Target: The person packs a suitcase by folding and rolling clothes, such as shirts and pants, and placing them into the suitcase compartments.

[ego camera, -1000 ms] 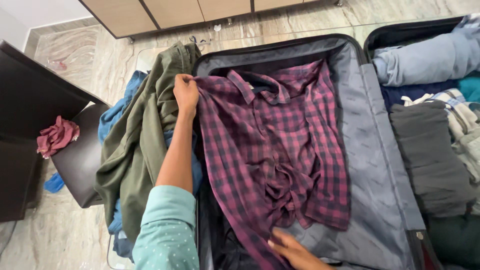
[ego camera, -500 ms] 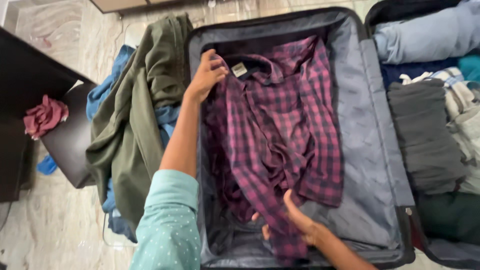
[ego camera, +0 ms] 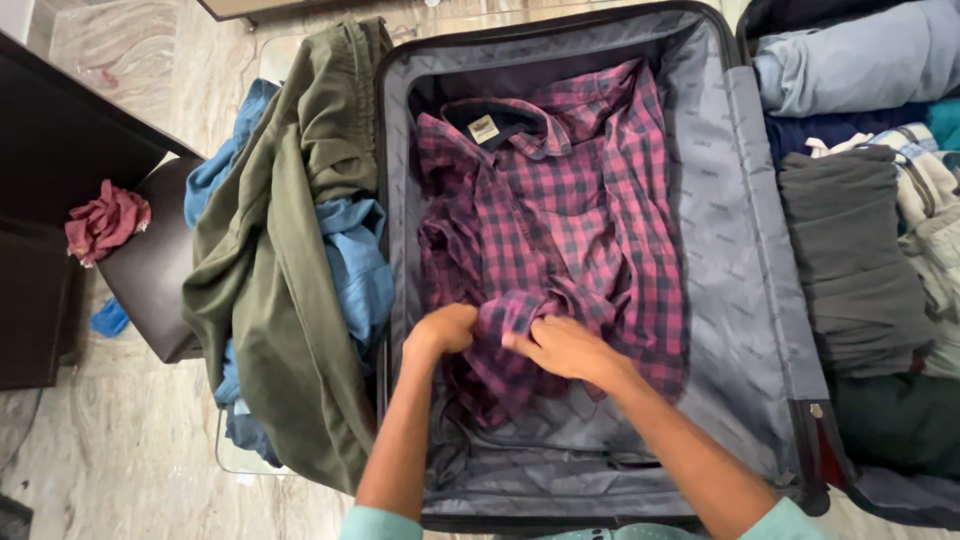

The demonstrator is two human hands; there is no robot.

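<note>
Grey-lined suitcase: both hands, left hand and right hand, clamp crumpled plaid shirt.

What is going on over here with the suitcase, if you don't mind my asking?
A person has both hands in an open suitcase, bunching the lower part of a purple checked shirt. The left hand and right hand each have a grip on the cloth. An olive garment and blue clothes hang beside it.

Maroon-and-navy checked shirt in grey-lined suitcase; olive jacket, blue cloth, red rag, grey folded stack, teal dotted sleeves.
</note>
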